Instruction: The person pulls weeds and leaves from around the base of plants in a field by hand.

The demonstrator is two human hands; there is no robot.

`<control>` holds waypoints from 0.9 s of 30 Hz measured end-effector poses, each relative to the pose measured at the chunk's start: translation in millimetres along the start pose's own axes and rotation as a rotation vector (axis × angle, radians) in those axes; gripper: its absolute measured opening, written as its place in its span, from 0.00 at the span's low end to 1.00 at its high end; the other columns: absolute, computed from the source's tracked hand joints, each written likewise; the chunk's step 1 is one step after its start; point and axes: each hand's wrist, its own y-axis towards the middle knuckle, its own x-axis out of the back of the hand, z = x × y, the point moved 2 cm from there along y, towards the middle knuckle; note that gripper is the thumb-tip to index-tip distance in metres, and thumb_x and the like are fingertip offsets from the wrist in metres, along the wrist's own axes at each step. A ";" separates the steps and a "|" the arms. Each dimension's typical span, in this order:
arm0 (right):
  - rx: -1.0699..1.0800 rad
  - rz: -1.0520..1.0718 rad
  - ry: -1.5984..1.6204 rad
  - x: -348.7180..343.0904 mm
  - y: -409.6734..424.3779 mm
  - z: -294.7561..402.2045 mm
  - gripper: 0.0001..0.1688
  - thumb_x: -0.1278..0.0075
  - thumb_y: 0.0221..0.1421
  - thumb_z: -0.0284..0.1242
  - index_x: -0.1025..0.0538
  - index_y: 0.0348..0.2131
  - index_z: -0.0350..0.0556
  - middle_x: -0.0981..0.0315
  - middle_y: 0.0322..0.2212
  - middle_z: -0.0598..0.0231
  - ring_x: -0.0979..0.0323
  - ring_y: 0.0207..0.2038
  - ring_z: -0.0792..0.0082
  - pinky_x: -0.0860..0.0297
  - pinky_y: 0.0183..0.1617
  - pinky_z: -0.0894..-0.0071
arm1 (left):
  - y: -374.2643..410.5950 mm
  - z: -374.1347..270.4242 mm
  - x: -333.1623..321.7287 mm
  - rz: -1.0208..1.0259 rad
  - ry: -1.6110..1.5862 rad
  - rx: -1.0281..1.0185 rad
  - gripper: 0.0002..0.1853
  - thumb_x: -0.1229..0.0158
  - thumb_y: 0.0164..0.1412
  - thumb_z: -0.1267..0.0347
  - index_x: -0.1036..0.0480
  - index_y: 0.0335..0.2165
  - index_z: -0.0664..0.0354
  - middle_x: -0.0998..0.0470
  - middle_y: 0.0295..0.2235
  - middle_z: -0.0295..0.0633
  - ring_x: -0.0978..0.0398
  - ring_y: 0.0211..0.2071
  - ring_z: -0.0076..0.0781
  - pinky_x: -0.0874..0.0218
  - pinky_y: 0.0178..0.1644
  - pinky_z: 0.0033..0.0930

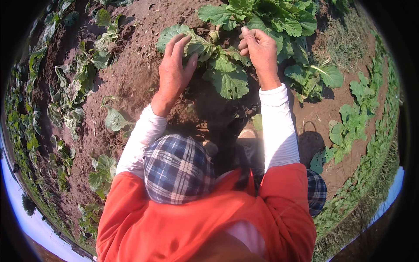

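My left hand (175, 67) hovers at the left side of a leafy green plant (226, 72), fingers and thumb apart, with nothing gripped between them. A broad, hole-marked leaf (173, 36) of that plant shows behind its fingertips. On the plant's other side, my right hand (262, 52) has its fingers curled in and the thumb pointing up. Whether a small thing sits inside those curled fingers is hidden. Just beyond the right hand grows a larger, bright green leafy plant (278, 16). A pale, withered leaf (214, 35) lies between the two hands.
Brown soil (137, 65) surrounds the plants. Wilted leafy plants (73, 95) run in a row at left. A smaller plant (307, 82) and a green row (350, 114) stand at right, near dry grass (343, 39). My bent knee (178, 168) and shoe (247, 136) are below.
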 end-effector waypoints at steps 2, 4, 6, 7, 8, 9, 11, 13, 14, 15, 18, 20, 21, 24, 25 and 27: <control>-0.080 0.083 -0.184 4.2 -6.8 -22.6 0.13 0.50 0.53 0.32 0.26 0.25 0.38 0.28 0.16 0.66 0.30 0.19 0.79 0.34 0.25 0.77 | 1.3 6.5 -1.2 -0.046 0.028 -0.008 0.22 0.42 0.50 0.74 0.34 0.47 0.61 0.34 0.48 0.46 0.32 0.46 0.41 0.38 0.48 0.34; 0.080 0.063 -0.274 -7.1 -14.9 -40.0 0.09 0.50 0.51 0.29 0.25 0.28 0.38 0.26 0.19 0.60 0.26 0.23 0.70 0.32 0.30 0.73 | 2.1 7.1 -2.0 -0.094 -0.009 -0.018 0.21 0.42 0.51 0.74 0.33 0.46 0.61 0.34 0.48 0.46 0.31 0.46 0.39 0.38 0.49 0.33; 0.147 -0.002 -0.262 -15.3 -17.1 -39.1 0.10 0.50 0.49 0.26 0.25 0.32 0.39 0.25 0.23 0.52 0.25 0.28 0.60 0.31 0.33 0.71 | 1.7 9.5 -1.6 -0.097 -0.064 0.028 0.21 0.43 0.52 0.74 0.33 0.46 0.61 0.32 0.46 0.45 0.31 0.45 0.34 0.39 0.48 0.31; 0.128 0.013 -0.250 -16.9 -11.1 -46.3 0.11 0.51 0.49 0.25 0.25 0.34 0.38 0.26 0.21 0.53 0.25 0.26 0.61 0.31 0.31 0.70 | 1.5 12.3 -0.2 -0.094 -0.088 0.048 0.20 0.43 0.53 0.74 0.33 0.46 0.61 0.32 0.46 0.44 0.31 0.44 0.33 0.39 0.47 0.30; 0.100 -0.047 -0.283 -14.7 -5.2 -47.4 0.12 0.50 0.49 0.25 0.26 0.35 0.37 0.27 0.20 0.53 0.26 0.24 0.61 0.32 0.30 0.70 | 0.3 13.8 2.1 -0.087 -0.085 0.100 0.20 0.43 0.53 0.73 0.33 0.46 0.61 0.31 0.45 0.44 0.30 0.43 0.31 0.38 0.46 0.29; 0.074 -0.106 -0.312 -14.1 0.4 -44.4 0.14 0.50 0.48 0.25 0.26 0.36 0.36 0.27 0.19 0.53 0.26 0.23 0.61 0.32 0.29 0.69 | 0.2 17.1 4.7 -0.081 -0.080 0.151 0.19 0.44 0.54 0.72 0.33 0.46 0.61 0.30 0.44 0.43 0.30 0.42 0.30 0.38 0.45 0.28; -0.009 -0.141 -0.206 -9.2 10.1 -37.2 0.15 0.49 0.47 0.26 0.28 0.36 0.33 0.28 0.17 0.53 0.28 0.20 0.62 0.33 0.27 0.68 | -1.6 21.4 9.6 -0.094 -0.129 0.318 0.16 0.45 0.56 0.68 0.31 0.43 0.63 0.26 0.37 0.45 0.27 0.36 0.33 0.36 0.40 0.29; 0.074 -0.199 -0.340 -4.6 27.5 -41.4 0.19 0.48 0.48 0.27 0.30 0.39 0.32 0.26 0.20 0.57 0.30 0.18 0.69 0.34 0.26 0.72 | -4.1 32.9 5.5 -0.067 -0.218 0.441 0.15 0.47 0.58 0.65 0.30 0.42 0.64 0.24 0.34 0.44 0.27 0.35 0.31 0.37 0.39 0.28; 0.074 -0.240 -0.339 -1.6 37.9 -44.2 0.18 0.46 0.46 0.28 0.29 0.35 0.33 0.26 0.21 0.53 0.28 0.22 0.60 0.33 0.29 0.67 | -5.5 33.8 2.3 -0.062 -0.179 0.406 0.15 0.48 0.59 0.65 0.29 0.41 0.65 0.24 0.32 0.45 0.26 0.35 0.31 0.37 0.40 0.29; 0.071 -0.275 -0.333 -0.9 44.4 -44.2 0.17 0.44 0.43 0.30 0.28 0.31 0.33 0.26 0.22 0.49 0.27 0.26 0.52 0.32 0.33 0.62 | -8.0 34.9 -0.6 -0.092 -0.113 0.327 0.13 0.47 0.58 0.66 0.29 0.39 0.63 0.25 0.32 0.44 0.26 0.32 0.33 0.37 0.39 0.29; 0.023 -0.238 -0.562 -0.6 48.8 -43.2 0.19 0.42 0.42 0.35 0.27 0.31 0.38 0.26 0.29 0.48 0.27 0.33 0.50 0.32 0.38 0.60 | -13.1 28.7 -6.9 -0.160 0.011 0.128 0.08 0.47 0.56 0.68 0.30 0.33 0.61 0.28 0.28 0.42 0.29 0.28 0.40 0.38 0.34 0.32; 0.015 -0.194 -0.768 -6.3 50.7 -35.0 0.23 0.41 0.42 0.38 0.27 0.34 0.40 0.26 0.30 0.50 0.27 0.34 0.51 0.31 0.38 0.59 | -13.4 24.5 -5.5 -0.159 0.049 0.147 0.07 0.46 0.56 0.69 0.30 0.34 0.60 0.28 0.28 0.42 0.29 0.29 0.39 0.38 0.34 0.32; 0.052 -0.166 -0.807 -10.1 55.4 -29.2 0.25 0.41 0.42 0.38 0.29 0.38 0.42 0.26 0.31 0.50 0.27 0.35 0.51 0.32 0.39 0.58 | -13.4 23.3 -5.6 -0.157 0.066 0.155 0.07 0.46 0.55 0.69 0.30 0.34 0.60 0.28 0.28 0.42 0.29 0.29 0.39 0.38 0.34 0.32; 0.186 -0.140 -0.579 -12.4 75.3 -26.1 0.20 0.48 0.44 0.25 0.30 0.41 0.43 0.28 0.31 0.46 0.29 0.37 0.48 0.32 0.40 0.56 | -15.5 31.3 -12.1 -0.150 0.152 0.115 0.08 0.46 0.54 0.70 0.30 0.35 0.58 0.28 0.30 0.40 0.28 0.31 0.38 0.37 0.35 0.33; 0.193 -0.164 -0.608 -13.0 82.2 -34.9 0.20 0.53 0.44 0.21 0.30 0.41 0.45 0.28 0.29 0.45 0.30 0.36 0.45 0.33 0.41 0.54 | -13.0 26.2 -14.3 -0.137 0.109 0.127 0.09 0.46 0.53 0.70 0.30 0.35 0.58 0.28 0.30 0.40 0.28 0.32 0.38 0.37 0.35 0.33; 0.469 -0.284 -0.725 -12.1 88.7 -57.6 0.21 0.53 0.44 0.21 0.30 0.43 0.47 0.29 0.30 0.46 0.31 0.36 0.44 0.35 0.42 0.54 | -10.6 20.1 -14.8 -0.135 0.158 0.078 0.09 0.46 0.52 0.71 0.30 0.35 0.58 0.28 0.31 0.40 0.28 0.33 0.39 0.37 0.36 0.33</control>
